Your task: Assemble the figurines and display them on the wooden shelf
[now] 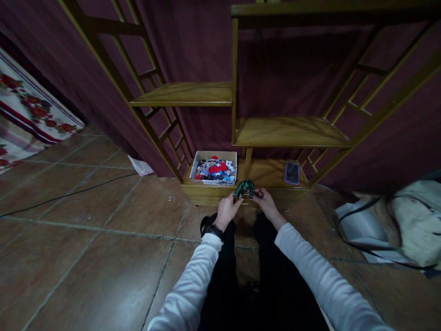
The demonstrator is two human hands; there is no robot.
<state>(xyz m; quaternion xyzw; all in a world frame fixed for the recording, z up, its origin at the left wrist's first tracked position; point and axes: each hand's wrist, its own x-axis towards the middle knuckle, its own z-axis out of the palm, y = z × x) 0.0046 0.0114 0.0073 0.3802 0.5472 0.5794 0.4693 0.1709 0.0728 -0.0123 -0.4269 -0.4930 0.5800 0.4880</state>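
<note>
A small green and black figurine [245, 187] hangs between my two hands, in front of the lower shelf's front edge. My left hand [228, 209] pinches its left side between thumb and fingers. On the other side, my right hand [267, 204] grips its right side the same way. Just behind my left hand is an open cardboard box [219, 182], filled with many small red, blue, white and black pieces. The figurine's fine details are too small to make out.
A wooden shelf unit [272, 131] stands ahead against a dark red curtain. On its bottom board [262, 172] lies a dark flat rectangular item [291, 173] at right. A pale bag [418, 216] with a black strap sits on the tiled floor at right; a black cable [79, 190] crosses the left.
</note>
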